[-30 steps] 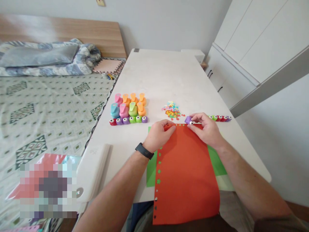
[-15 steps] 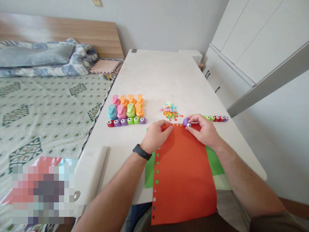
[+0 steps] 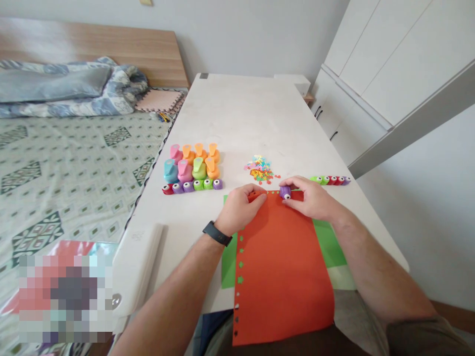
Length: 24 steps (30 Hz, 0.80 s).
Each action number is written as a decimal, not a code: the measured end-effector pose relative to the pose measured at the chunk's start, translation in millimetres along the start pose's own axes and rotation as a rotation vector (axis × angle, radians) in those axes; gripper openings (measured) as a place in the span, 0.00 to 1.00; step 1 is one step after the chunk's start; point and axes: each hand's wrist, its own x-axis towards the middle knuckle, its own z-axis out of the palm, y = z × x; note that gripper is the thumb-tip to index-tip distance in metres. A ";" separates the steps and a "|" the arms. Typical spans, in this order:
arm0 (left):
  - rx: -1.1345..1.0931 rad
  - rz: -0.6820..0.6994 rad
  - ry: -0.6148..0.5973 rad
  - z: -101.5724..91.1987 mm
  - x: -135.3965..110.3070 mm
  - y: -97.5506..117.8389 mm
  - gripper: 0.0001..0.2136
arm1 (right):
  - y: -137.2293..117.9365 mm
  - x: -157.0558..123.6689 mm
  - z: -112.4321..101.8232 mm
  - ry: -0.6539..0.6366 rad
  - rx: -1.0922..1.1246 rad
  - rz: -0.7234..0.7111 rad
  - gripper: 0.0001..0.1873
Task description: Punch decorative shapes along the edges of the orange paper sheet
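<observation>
A red-orange sheet of paper hangs over the table's near edge, with small shapes cut along its left and far edges. My left hand pinches its far left corner between thumb and fingers. Between the thumb and fingers of my right hand is a small purple craft punch, at the sheet's far edge. Under the red-orange sheet lies green paper. Just beyond the sheet, a pile of tiny colourful paper cutouts rests on the white table.
Larger lever punches stand in rows at the left, with a row of small punches in front. Another row of small punches lies right of my right hand. A long white device sits on the near left edge, beside a bed.
My right hand has turned the purple punch slightly, so its white button now faces more toward me. My left hand keeps its hold on the sheet. The view has shifted a little.
</observation>
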 end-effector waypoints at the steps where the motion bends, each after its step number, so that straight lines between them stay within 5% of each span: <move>1: 0.005 0.002 0.000 0.0 -0.1 0.0 0.13 | 1.0 0.2 -1.2 -0.029 0.036 0.018 0.21; 24: 0.011 0.023 -0.001 2.4 -0.8 -3.9 0.12 | 9.6 0.1 -1.9 -0.145 0.197 0.055 0.18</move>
